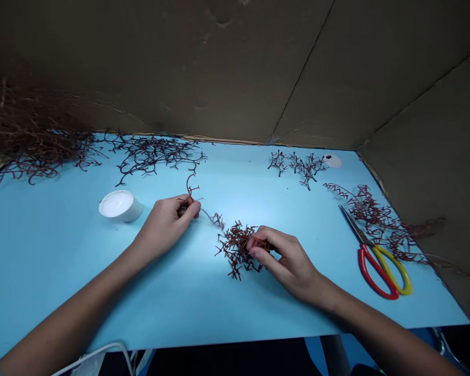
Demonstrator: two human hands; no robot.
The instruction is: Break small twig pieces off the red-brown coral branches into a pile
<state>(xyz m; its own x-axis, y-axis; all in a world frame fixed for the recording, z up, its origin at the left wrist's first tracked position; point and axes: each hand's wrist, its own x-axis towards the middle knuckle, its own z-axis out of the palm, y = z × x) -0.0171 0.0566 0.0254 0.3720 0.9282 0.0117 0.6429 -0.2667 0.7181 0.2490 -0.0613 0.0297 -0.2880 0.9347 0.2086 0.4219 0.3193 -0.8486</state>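
Observation:
My left hand point(172, 216) is closed, pinching a thin reddish-brown branching twig point(190, 189) whose stem curls up past the fingertips and also trails to the right. At the middle of the blue table, a loose heap of short brown forked sprigs point(235, 248) lies under the fingertips of my right hand point(282, 256). Thumb and fingers of that hand are pinched together around some of those sprigs. How many pieces it holds is hidden by the fingers.
A white cup point(120, 205) of white stuff stands left. Dark twigs point(156, 154) and a big brown bundle point(35, 130) lie at the back left. Dark sprigs point(303, 166) and a white disc point(332, 160) sit back right. Red-and-yellow scissors point(376, 258) touch reddish twigs point(370, 211). Cardboard walls point(219, 68) enclose the table.

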